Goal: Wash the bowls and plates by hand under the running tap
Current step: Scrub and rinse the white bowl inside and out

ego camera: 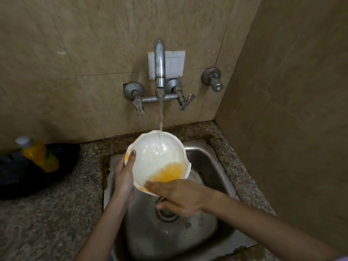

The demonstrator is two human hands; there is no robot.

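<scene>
A white bowl [157,155] with a scalloped rim is tilted over the steel sink [207,162]. Yellow-orange residue pools in its lower near side. Water runs from the wall tap [159,66] onto the bowl's far inner wall. My left hand [123,176] grips the bowl's left rim, thumb inside. My right hand [180,196] lies flat, fingers apart, at the bowl's near rim, its fingertips touching the edge by the residue. The drain is partly hidden under my right hand.
A yellow dish-soap bottle [39,155] lies on a dark object [28,176] on the speckled granite counter [47,213] at left. Two lever handles flank the spout, and a separate valve [213,79] sticks out at right. A tiled side wall stands close on the right.
</scene>
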